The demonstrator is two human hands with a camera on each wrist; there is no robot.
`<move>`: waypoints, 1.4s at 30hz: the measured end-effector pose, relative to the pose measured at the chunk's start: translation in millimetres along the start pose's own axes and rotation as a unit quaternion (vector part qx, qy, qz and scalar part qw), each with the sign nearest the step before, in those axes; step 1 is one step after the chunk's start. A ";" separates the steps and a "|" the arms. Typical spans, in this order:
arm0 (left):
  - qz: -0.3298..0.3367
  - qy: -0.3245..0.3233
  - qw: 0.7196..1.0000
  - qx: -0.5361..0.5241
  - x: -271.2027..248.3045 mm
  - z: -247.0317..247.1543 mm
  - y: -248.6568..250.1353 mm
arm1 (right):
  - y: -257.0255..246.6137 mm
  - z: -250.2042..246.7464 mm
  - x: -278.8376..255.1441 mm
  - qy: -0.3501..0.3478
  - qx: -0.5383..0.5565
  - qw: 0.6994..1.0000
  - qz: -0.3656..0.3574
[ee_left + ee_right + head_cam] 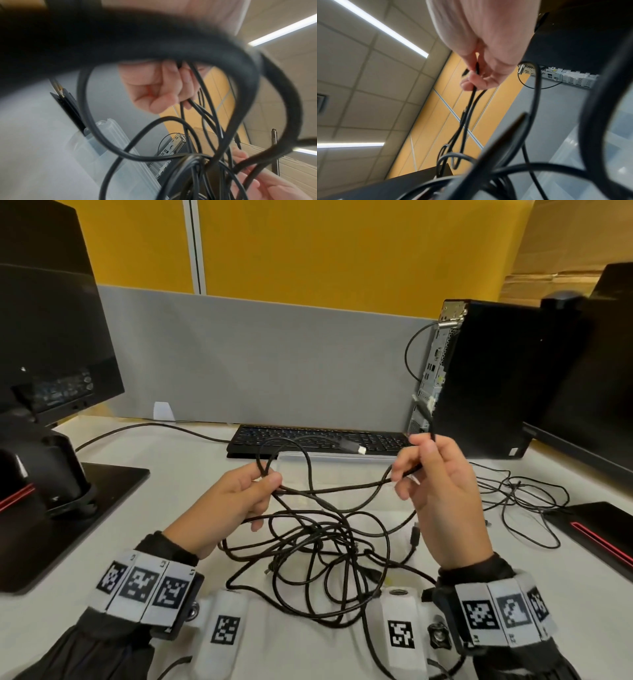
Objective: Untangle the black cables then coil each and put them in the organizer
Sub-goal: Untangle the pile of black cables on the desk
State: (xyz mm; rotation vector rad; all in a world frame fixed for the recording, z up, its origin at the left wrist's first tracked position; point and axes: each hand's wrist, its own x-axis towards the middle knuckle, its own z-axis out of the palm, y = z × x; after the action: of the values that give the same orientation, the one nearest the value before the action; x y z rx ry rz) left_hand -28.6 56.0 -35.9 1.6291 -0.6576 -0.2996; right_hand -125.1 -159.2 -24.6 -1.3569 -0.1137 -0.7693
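Cables (318,546) are lying tangled on the tabletop (144,542) between my wrists while I'm pinching one strand in my left hand (236,501) and another in my right hand (435,491), both raised just above the heap.

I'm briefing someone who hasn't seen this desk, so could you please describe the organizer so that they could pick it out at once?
Start at the black keyboard lying along the grey divider at the back of the white desk. Directly in front of it, on the near side, sits the organizer, behind the tangle of black cables. It is the only clear plastic box there, low and divided into compartments.
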 end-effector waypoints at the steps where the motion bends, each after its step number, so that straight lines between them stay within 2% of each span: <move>1: -0.004 0.004 1.000 -0.011 0.6 0.0 -0.8 | 0.1 -0.2 0.2 0.019 -0.014 1.000 -0.001; 5: -0.009 0.012 0.997 -0.078 1.0 -2.8 0.2 | 1.0 -1.2 1.3 0.054 -0.114 0.992 -0.004; 10: 0.009 0.046 0.964 -0.263 0.4 -9.8 5.5 | -1.1 1.5 -0.6 -0.019 -0.123 0.991 0.044; 12: 0.027 0.067 0.952 -0.297 0.6 -13.3 7.3 | 1.2 1.3 -0.9 -0.053 -0.142 0.986 0.076; 15: 0.036 0.093 0.949 -0.298 0.8 -16.8 7.8 | 3.6 1.8 -1.8 -0.094 -0.157 0.976 0.119; 18: 0.042 0.099 0.949 -0.297 0.0 -18.1 8.3 | 2.7 5.7 0.7 -0.062 -0.202 0.975 0.071; 21: 0.053 0.088 0.946 -0.306 -2.3 -19.4 10.7 | -3.7 18.7 2.6 -0.056 -0.252 0.965 -0.043; 23: 0.064 0.070 0.940 -0.326 -4.3 -19.7 13.0 | -10.8 34.1 2.2 -0.147 -0.323 0.932 -0.070; 24: 0.071 0.060 0.936 -0.339 -4.7 -20.0 14.0 | -12.5 42.7 1.9 -0.226 -0.374 0.899 -0.043; 26: 0.087 0.043 0.928 -0.360 -5.2 -20.6 14.9 | -8.1 57.6 0.7 -0.382 -0.492 0.782 0.018; 27: 0.098 0.035 0.924 -0.368 -5.2 -20.9 14.3 | -3.8 64.0 -0.5 -0.424 -0.545 0.723 0.016; 28: 0.108 0.027 0.921 -0.372 -4.8 -21.3 13.0 | -0.6 69.2 -1.1 -0.436 -0.583 0.686 0.001; 29: 0.120 0.015 0.922 -0.369 -4.4 -21.9 11.7 | -0.6 73.3 -0.3 -0.425 -0.603 0.674 -0.018; 31: 0.133 -0.004 0.927 -0.350 -2.3 -22.2 7.8 | -5.6 77.0 3.5 -0.403 -0.600 0.690 -0.034; 32: 0.134 -0.005 0.932 -0.336 -0.7 -21.5 5.5 | -11.2 78.0 5.4 -0.401 -0.575 0.712 -0.034; 35: 0.125 -0.005 0.951 -0.281 3.3 -14.2 0.6 | -31.6 77.7 10.8 -0.376 -0.435 0.818 -0.030; 37: 0.111 -0.027 0.968 -0.222 1.1 -6.1 -2.1 | -46.7 78.8 11.2 -0.352 -0.342 0.871 -0.020; 39: 0.087 -0.096 0.984 -0.125 -4.0 1.0 -2.4 | -60.6 79.6 11.1 -0.336 -0.268 0.903 -0.006; 42: 0.056 -0.197 0.978 0.032 -8.9 4.2 -2.2 | -79.1 77.3 14.6 -0.288 -0.191 0.938 0.004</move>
State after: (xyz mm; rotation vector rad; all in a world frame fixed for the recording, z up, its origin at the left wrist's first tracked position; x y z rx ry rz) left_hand -37.5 57.7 -40.3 1.5987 -1.0650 -0.5296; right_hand -130.8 -96.6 67.6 -1.9270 -0.4389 -0.3722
